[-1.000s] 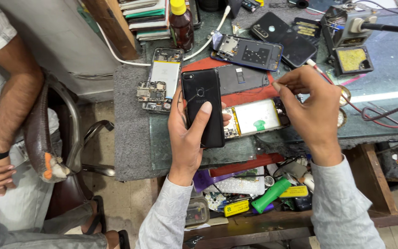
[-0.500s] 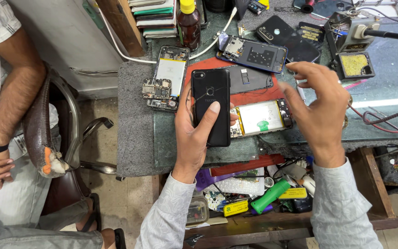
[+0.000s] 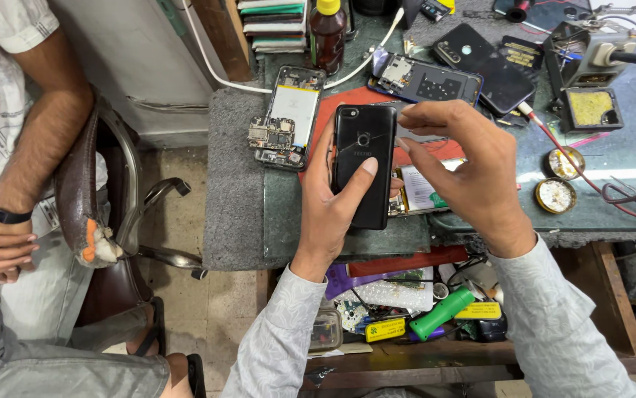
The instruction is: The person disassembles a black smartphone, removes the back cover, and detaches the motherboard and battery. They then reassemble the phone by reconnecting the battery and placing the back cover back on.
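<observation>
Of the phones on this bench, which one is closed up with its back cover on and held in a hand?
The black phone gripped upright in the left hand. The opened phone to its left and the opened phone behind it lie on the bench, insides exposed.

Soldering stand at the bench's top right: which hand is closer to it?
Right. The right hand hovers over the bench just left of the soldering stand; the left hand is farther left, holding the black phone.

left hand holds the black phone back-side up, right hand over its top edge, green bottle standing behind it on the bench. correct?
Not quite: the bottle is dark brown with a yellow cap, not green, as the head view shows. The rest holds: left hand holds the black phone back up, right hand at its top edge.
</observation>
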